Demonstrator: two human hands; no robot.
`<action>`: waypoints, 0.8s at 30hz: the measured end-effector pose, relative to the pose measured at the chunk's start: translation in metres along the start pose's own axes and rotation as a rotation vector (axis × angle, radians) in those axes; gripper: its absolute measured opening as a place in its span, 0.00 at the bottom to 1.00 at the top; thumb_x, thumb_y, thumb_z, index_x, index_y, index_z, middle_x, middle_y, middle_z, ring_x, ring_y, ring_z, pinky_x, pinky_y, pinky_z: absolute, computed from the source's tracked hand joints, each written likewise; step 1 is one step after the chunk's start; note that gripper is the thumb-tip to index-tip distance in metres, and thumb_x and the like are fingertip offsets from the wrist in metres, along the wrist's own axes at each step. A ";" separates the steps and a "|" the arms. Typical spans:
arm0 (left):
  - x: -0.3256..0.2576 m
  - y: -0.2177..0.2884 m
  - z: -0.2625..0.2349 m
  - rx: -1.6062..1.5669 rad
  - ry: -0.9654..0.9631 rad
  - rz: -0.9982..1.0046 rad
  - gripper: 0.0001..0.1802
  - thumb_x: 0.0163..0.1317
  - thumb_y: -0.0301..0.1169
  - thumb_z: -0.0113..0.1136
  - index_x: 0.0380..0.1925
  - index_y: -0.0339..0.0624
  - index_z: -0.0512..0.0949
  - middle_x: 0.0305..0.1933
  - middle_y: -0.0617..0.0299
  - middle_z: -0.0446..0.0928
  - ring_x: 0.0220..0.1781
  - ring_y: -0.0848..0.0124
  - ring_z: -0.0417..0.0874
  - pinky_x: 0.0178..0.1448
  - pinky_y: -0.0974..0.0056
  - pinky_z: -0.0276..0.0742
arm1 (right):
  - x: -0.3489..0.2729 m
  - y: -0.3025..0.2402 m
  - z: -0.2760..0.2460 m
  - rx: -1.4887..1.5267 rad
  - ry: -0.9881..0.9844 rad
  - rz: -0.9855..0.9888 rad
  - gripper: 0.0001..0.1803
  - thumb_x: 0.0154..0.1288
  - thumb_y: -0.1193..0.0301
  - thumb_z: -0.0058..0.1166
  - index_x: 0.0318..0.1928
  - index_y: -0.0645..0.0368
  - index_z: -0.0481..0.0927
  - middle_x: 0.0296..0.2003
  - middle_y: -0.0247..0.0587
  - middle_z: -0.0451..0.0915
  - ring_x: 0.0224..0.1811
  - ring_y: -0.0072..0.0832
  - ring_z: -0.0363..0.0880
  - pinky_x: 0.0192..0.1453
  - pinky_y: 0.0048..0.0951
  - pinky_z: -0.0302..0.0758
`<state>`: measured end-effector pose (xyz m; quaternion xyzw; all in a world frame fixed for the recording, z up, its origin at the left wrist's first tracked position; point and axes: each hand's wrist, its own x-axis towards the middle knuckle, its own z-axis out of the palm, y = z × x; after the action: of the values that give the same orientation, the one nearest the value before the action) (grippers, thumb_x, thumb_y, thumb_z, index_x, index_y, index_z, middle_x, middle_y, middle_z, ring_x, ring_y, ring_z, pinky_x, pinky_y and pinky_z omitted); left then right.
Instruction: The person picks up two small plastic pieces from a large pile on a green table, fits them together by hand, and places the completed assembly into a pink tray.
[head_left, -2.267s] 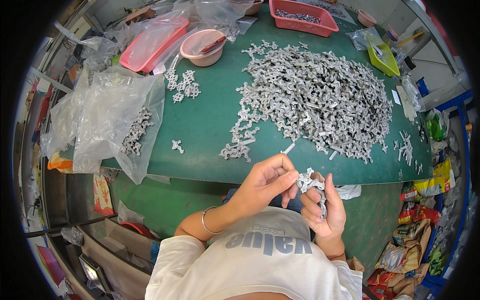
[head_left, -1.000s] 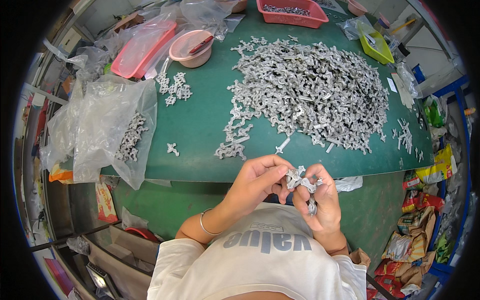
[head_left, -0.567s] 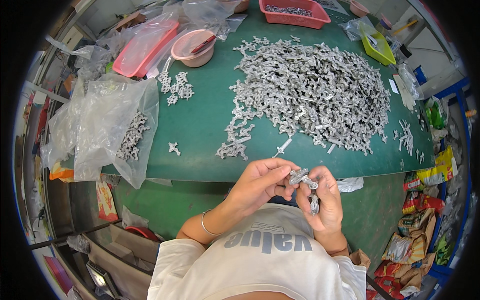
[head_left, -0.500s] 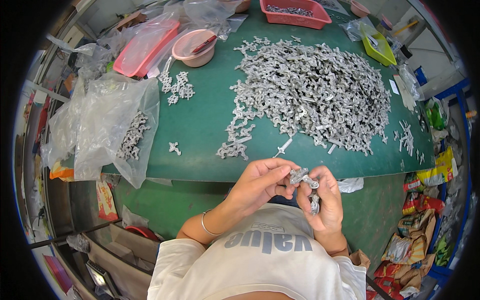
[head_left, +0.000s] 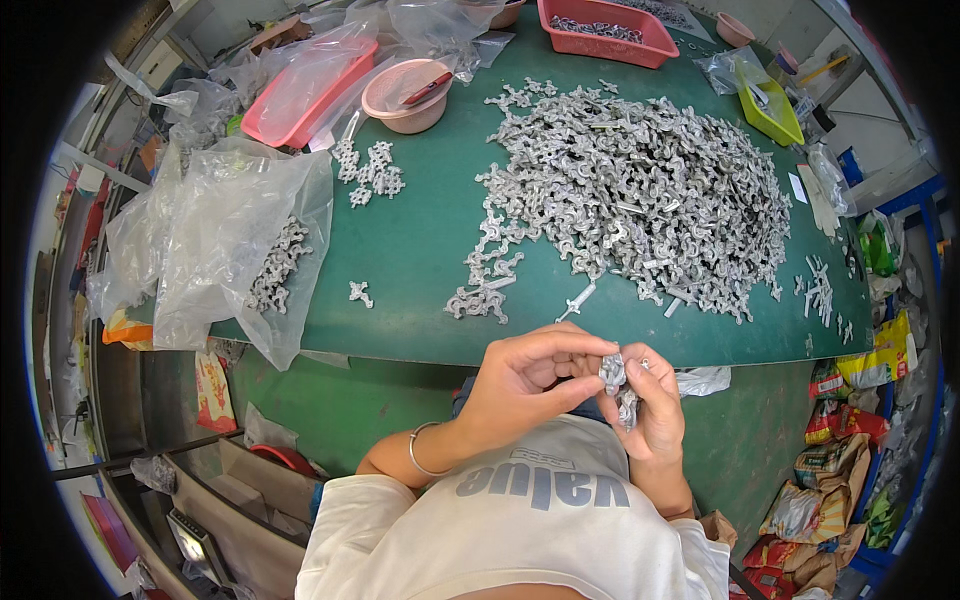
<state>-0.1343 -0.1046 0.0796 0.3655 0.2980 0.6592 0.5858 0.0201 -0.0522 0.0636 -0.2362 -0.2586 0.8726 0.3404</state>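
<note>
Both hands meet just in front of my chest, below the near edge of the green table (head_left: 420, 250). My right hand (head_left: 660, 405) is closed around a small cluster of grey metal parts (head_left: 618, 385) that hangs down past the palm. My left hand (head_left: 535, 375) has its fingertips pinched on the top of the same cluster. A large heap of the same grey metal parts (head_left: 640, 195) covers the table's middle and right, a short way beyond my hands.
A clear plastic bag (head_left: 235, 255) with some parts lies at the table's left edge. A small group of parts (head_left: 368, 170), a pink bowl (head_left: 405, 95), a pink tray (head_left: 305, 90), a red basket (head_left: 605, 28) and a yellow-green tray (head_left: 768, 100) stand farther back. Bags crowd the floor at right.
Both hands have drawn back from the table edge toward my chest and closed together on the cluster. The heap and bag lie as before.
</note>
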 end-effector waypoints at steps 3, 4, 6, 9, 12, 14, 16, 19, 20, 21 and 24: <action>0.000 0.000 0.000 0.000 -0.006 0.010 0.16 0.50 0.10 0.49 0.42 0.26 0.71 0.40 0.53 0.70 0.42 0.68 0.75 0.46 0.66 0.72 | 0.000 -0.001 0.002 -0.009 0.001 -0.009 0.08 0.61 0.73 0.43 0.37 0.65 0.72 0.27 0.45 0.75 0.17 0.23 0.72 0.16 0.17 0.62; 0.000 0.000 0.001 -0.007 -0.008 0.009 0.16 0.50 0.11 0.49 0.42 0.26 0.71 0.40 0.52 0.70 0.42 0.68 0.75 0.47 0.67 0.71 | 0.000 -0.001 0.001 -0.009 0.000 -0.009 0.08 0.61 0.73 0.43 0.37 0.65 0.72 0.27 0.45 0.75 0.17 0.23 0.72 0.16 0.17 0.62; 0.001 0.003 0.002 -0.019 0.006 0.003 0.16 0.51 0.11 0.49 0.42 0.26 0.71 0.40 0.53 0.70 0.43 0.68 0.74 0.47 0.67 0.71 | -0.001 -0.001 0.000 -0.017 -0.009 -0.021 0.08 0.61 0.72 0.43 0.37 0.65 0.71 0.26 0.45 0.75 0.17 0.24 0.72 0.16 0.17 0.61; 0.001 0.001 -0.002 -0.023 0.015 -0.005 0.15 0.52 0.13 0.49 0.42 0.27 0.71 0.41 0.53 0.70 0.43 0.69 0.74 0.47 0.67 0.70 | -0.003 0.000 0.002 -0.051 -0.013 -0.073 0.09 0.61 0.71 0.43 0.37 0.65 0.71 0.26 0.45 0.75 0.17 0.24 0.72 0.16 0.16 0.61; 0.000 -0.003 -0.006 -0.026 0.012 -0.030 0.15 0.53 0.14 0.48 0.42 0.27 0.71 0.42 0.54 0.70 0.43 0.70 0.73 0.47 0.68 0.70 | -0.003 -0.001 0.008 -0.128 0.017 -0.126 0.10 0.61 0.70 0.44 0.38 0.65 0.70 0.26 0.46 0.75 0.17 0.24 0.72 0.15 0.17 0.60; -0.001 -0.010 -0.007 -0.035 0.017 -0.050 0.15 0.53 0.14 0.48 0.43 0.27 0.71 0.42 0.54 0.70 0.43 0.70 0.73 0.47 0.68 0.70 | -0.001 0.003 0.004 -0.168 0.000 -0.124 0.10 0.61 0.70 0.44 0.38 0.65 0.69 0.27 0.47 0.75 0.17 0.24 0.71 0.14 0.17 0.59; -0.003 -0.020 -0.010 0.047 0.021 -0.027 0.14 0.54 0.16 0.49 0.43 0.29 0.71 0.44 0.55 0.69 0.41 0.71 0.74 0.46 0.68 0.70 | 0.006 0.009 -0.007 -0.299 -0.020 -0.134 0.09 0.61 0.70 0.44 0.37 0.64 0.67 0.25 0.46 0.74 0.15 0.23 0.69 0.12 0.17 0.58; -0.002 -0.016 -0.021 0.367 0.101 -0.104 0.16 0.53 0.18 0.52 0.45 0.34 0.72 0.42 0.58 0.71 0.40 0.74 0.74 0.45 0.70 0.71 | 0.019 0.015 -0.022 0.119 0.005 -0.062 0.07 0.60 0.71 0.45 0.36 0.62 0.67 0.26 0.44 0.71 0.15 0.22 0.65 0.12 0.15 0.57; 0.001 -0.020 -0.034 0.747 0.173 -0.004 0.17 0.50 0.19 0.55 0.44 0.37 0.73 0.37 0.59 0.73 0.38 0.75 0.75 0.43 0.71 0.71 | 0.024 0.016 -0.028 0.276 -0.008 -0.035 0.06 0.58 0.72 0.45 0.35 0.61 0.67 0.29 0.42 0.67 0.18 0.22 0.63 0.11 0.16 0.59; 0.005 -0.030 -0.055 0.992 0.291 0.119 0.18 0.48 0.20 0.58 0.42 0.37 0.73 0.33 0.58 0.74 0.36 0.72 0.75 0.41 0.69 0.71 | 0.027 0.017 -0.033 0.277 -0.013 -0.028 0.06 0.58 0.72 0.45 0.35 0.61 0.67 0.29 0.42 0.67 0.18 0.22 0.63 0.11 0.16 0.59; 0.016 -0.051 -0.106 1.405 0.539 0.159 0.15 0.44 0.25 0.61 0.35 0.37 0.74 0.33 0.55 0.73 0.37 0.59 0.73 0.41 0.61 0.68 | 0.032 0.017 -0.048 0.497 -0.051 0.083 0.05 0.56 0.73 0.45 0.32 0.59 0.64 0.33 0.41 0.66 0.22 0.26 0.64 0.14 0.22 0.67</action>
<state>-0.1955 -0.0780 -0.0189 0.4993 0.7538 0.4210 0.0728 0.0197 -0.0260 0.0093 -0.1334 -0.0348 0.9283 0.3454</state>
